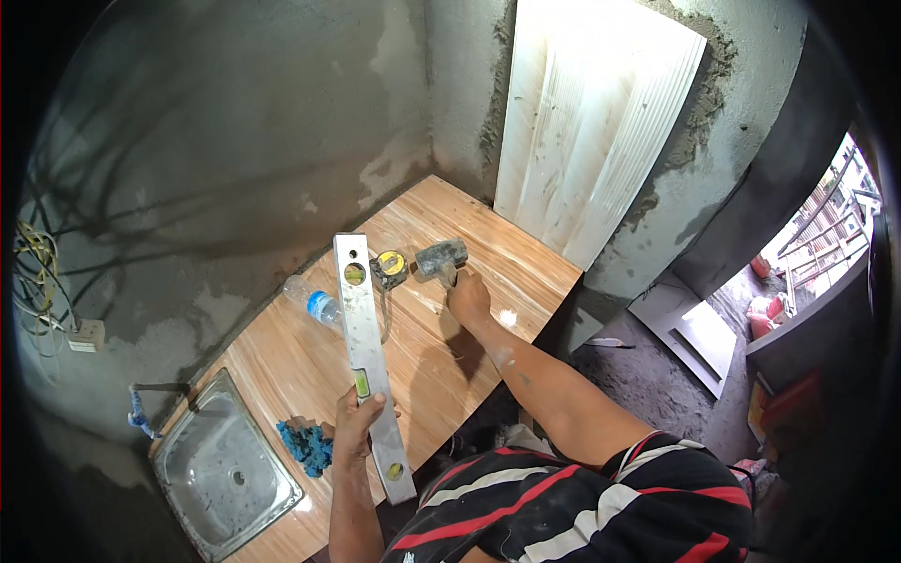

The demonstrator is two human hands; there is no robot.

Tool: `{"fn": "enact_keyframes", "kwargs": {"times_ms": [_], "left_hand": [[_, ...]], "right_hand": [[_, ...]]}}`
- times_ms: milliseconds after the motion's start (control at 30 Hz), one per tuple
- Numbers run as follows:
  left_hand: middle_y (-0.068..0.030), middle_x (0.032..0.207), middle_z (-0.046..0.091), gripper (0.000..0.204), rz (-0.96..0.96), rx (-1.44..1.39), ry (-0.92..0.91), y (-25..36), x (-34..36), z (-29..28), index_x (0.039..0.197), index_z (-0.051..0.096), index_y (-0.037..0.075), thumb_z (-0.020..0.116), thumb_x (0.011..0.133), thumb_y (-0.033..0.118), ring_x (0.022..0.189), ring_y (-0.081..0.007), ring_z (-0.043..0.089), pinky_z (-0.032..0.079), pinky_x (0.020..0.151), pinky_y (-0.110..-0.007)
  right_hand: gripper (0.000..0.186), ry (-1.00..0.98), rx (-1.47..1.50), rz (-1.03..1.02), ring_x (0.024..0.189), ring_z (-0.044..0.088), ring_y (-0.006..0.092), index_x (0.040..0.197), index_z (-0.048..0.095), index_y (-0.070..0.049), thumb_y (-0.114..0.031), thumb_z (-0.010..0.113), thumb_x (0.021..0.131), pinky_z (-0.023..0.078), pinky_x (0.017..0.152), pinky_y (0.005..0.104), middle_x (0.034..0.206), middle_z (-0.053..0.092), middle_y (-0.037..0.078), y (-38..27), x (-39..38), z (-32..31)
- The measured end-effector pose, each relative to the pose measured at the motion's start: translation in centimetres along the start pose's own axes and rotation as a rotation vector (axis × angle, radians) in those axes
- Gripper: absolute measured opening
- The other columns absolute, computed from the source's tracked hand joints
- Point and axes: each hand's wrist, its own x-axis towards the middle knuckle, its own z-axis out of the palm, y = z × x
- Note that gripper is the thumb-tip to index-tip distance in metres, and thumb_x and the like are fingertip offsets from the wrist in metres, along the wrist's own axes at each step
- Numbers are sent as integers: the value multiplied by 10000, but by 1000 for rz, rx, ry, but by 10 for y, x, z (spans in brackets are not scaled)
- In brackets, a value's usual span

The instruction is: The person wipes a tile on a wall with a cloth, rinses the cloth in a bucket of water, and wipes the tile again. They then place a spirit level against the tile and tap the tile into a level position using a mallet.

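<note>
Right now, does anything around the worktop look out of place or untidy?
Yes. Loose yellow and dark wires hang tangled above a white box at the left, not fixed neatly. Also, crumpled blue material lies beside the sink, which looks untidy.

Counter's far corner (424,208) — open, level (360,319) barring bottle (321,306)

1. the left hand (355,424) holds a spirit level (359,324) below its middle, over the wooden worktop (530,251).
2. the right hand (469,300) grips a mallet (441,260), whose grey head is near a yellow and black tape measure (390,266).
3. a plastic bottle (322,306) lies just beside the level.
4. a blue cloth (307,448) is near the steel sink (211,450).
5. a white panel (582,122) stands against the wall (751,117).
</note>
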Motion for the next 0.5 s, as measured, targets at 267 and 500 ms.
{"fn": "enact_keyframes", "kwargs": {"times_ms": [267, 500], "left_hand": [[18, 850, 641, 266, 110, -70, -58, 24, 34, 45, 1116, 658, -3, 753, 887, 94, 646, -72, 535, 435, 613, -221], [-66, 1056, 707, 384, 178, -87, -185, 84, 97, 157, 1221, 640, -10, 764, 870, 84, 917, -147, 662, 540, 846, -309]], "right_hand": [[265, -128, -41, -69, 985, 701, 455, 1114, 636, 7, -174, 587, 927, 581, 835, 538, 1082, 665, 295, -10, -3, 10], [481, -249, 216, -86, 1012, 691, 419, 1195, 687, 7, -344, 750, 873, 556, 908, 489, 1114, 703, 244, 20, 17, -82]]}}
